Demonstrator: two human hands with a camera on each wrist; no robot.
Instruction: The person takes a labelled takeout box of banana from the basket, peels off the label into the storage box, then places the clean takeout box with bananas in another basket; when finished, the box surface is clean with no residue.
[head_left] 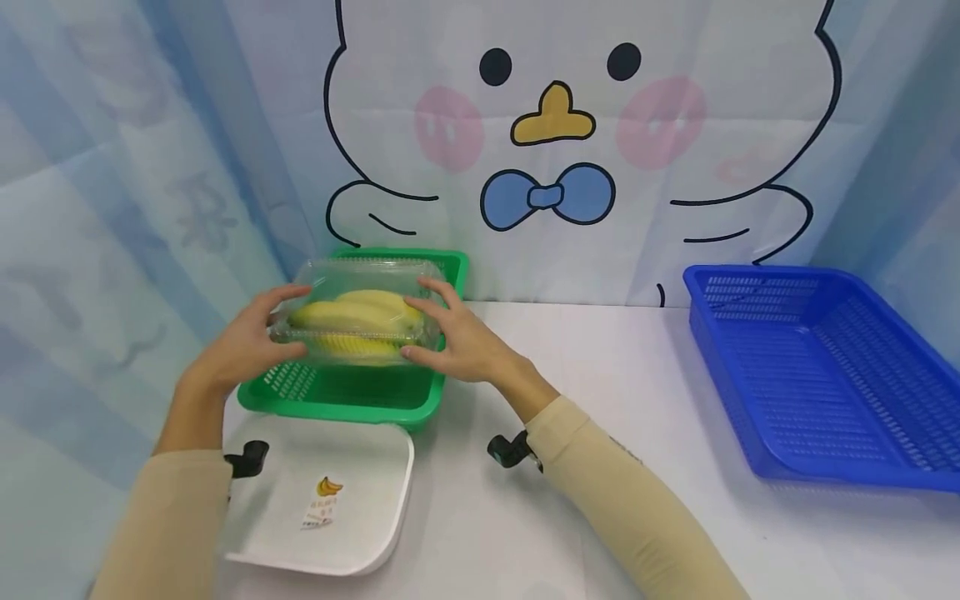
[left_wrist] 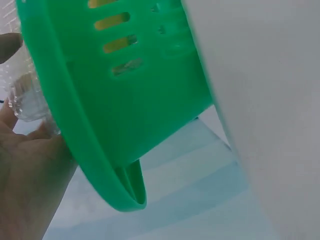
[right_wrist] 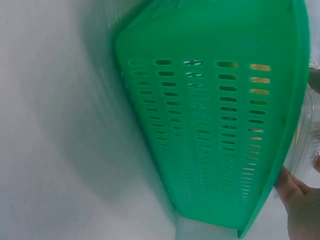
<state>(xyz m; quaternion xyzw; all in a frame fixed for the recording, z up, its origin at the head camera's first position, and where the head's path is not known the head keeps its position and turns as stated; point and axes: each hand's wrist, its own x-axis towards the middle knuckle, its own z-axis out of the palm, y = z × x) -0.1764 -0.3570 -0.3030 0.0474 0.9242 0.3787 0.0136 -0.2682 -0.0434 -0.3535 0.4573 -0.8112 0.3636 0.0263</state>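
A clear plastic clamshell box point(head_left: 357, 310) with yellow bananas point(head_left: 354, 317) inside is held just above the green basket point(head_left: 352, 398). My left hand point(head_left: 251, 337) grips its left end, and my right hand point(head_left: 455, 335) grips its right end, thumbs and fingers curled round the box. In the left wrist view the palm of my left hand point(left_wrist: 25, 170) lies against the crinkled clear box point(left_wrist: 27, 102) beside the green basket's rim point(left_wrist: 80, 150). In the right wrist view the green basket's slotted wall point(right_wrist: 215, 125) fills the frame, and the fingers point(right_wrist: 300, 200) of my right hand show at the lower right.
A white tray point(head_left: 352, 533) with a banana label point(head_left: 322, 500) lies on the white table in front of the green basket. A blue basket point(head_left: 817, 375) stands at the right. A cartoon-printed curtain hangs behind. Bare tabletop lies between the baskets.
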